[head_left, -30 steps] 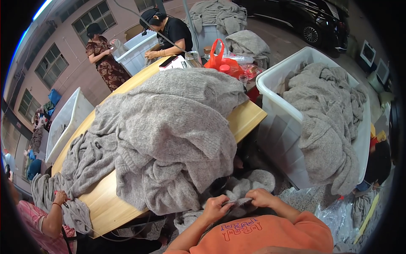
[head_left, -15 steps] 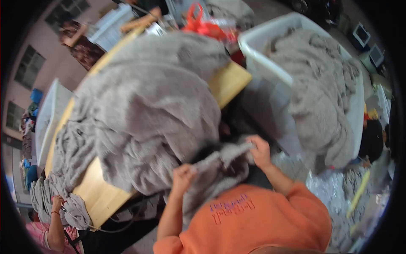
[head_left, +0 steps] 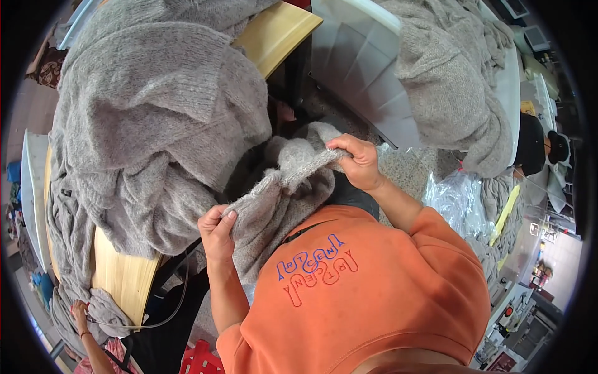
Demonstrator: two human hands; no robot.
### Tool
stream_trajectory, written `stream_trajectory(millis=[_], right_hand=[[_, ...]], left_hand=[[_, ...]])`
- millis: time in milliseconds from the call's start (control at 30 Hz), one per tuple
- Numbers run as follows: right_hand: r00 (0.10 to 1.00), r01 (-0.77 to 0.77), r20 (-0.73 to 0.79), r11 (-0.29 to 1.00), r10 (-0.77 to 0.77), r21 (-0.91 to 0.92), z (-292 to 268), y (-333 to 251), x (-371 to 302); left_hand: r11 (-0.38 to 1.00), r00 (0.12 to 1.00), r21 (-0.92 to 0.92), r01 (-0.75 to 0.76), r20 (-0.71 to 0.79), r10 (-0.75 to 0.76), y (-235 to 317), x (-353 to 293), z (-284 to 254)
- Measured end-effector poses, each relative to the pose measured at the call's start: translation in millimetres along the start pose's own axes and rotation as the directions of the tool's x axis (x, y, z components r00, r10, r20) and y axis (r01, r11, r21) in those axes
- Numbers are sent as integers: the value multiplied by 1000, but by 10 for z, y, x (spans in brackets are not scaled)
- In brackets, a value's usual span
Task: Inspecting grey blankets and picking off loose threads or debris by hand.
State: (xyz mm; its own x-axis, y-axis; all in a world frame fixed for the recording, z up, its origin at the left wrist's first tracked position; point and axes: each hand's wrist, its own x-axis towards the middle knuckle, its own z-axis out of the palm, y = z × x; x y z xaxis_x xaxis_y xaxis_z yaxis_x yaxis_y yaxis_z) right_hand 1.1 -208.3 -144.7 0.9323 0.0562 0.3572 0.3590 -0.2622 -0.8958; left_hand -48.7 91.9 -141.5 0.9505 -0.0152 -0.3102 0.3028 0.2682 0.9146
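A grey knitted garment (head_left: pixel 252 215) hangs over my lap, its edge stretched between my two hands. My left hand (head_left: pixel 218 234) pinches one end of that edge between thumb and fingers. Higher up and to the right, my right hand (head_left: pixel 360 163) grips the other end, fingers curled over the knit. Between the hands the edge is bunched and slightly twisted, and the lower folds drop toward my legs. To the left, a large heap of grey knitwear (head_left: pixel 156 106) covers most of a light wooden table (head_left: pixel 118 274) and hangs over its edge.
A white plastic tub (head_left: pixel 364 75) at the upper right overflows with grey knitwear (head_left: pixel 451 81). Clear plastic bags (head_left: pixel 458 202) and a yellow strip (head_left: pixel 503 215) lie right of me. At the lower left, a co-worker's hand (head_left: pixel 80 311) touches knitwear beside a thin hose; a red crate (head_left: pixel 200 360) stands below.
The view has tilted and shifted, so the table heap and tub sit higher and further left. Both hands still hold the garment's edge, which now looks stretched wider between them.
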Motion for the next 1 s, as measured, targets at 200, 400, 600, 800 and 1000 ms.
stream_trajectory(millis=[200, 400, 600, 800, 1000], right_hand=[[929, 215, 307, 977, -205, 2, 29, -189, 51], [778, 272, 545, 950, -313, 157, 308, -347, -92], [737, 486, 474, 866, -481, 123, 542, -321, -57], [721, 557, 500, 830, -480, -7, 640, -222, -109], [750, 545, 491, 834, -443, -81, 723, -272, -105]], left_hand=[[995, 994, -19, 102, 32, -101, 74, -141, 168], [977, 972, 68, 201, 108, -207, -52, -124, 466], [975, 965, -54, 216, 163, -205, -79, -60, 656], [972, 978, -126, 197, 86, -188, -146, -27, 680], [980, 991, 150, 129, 5, -132, -119, -58, 614]])
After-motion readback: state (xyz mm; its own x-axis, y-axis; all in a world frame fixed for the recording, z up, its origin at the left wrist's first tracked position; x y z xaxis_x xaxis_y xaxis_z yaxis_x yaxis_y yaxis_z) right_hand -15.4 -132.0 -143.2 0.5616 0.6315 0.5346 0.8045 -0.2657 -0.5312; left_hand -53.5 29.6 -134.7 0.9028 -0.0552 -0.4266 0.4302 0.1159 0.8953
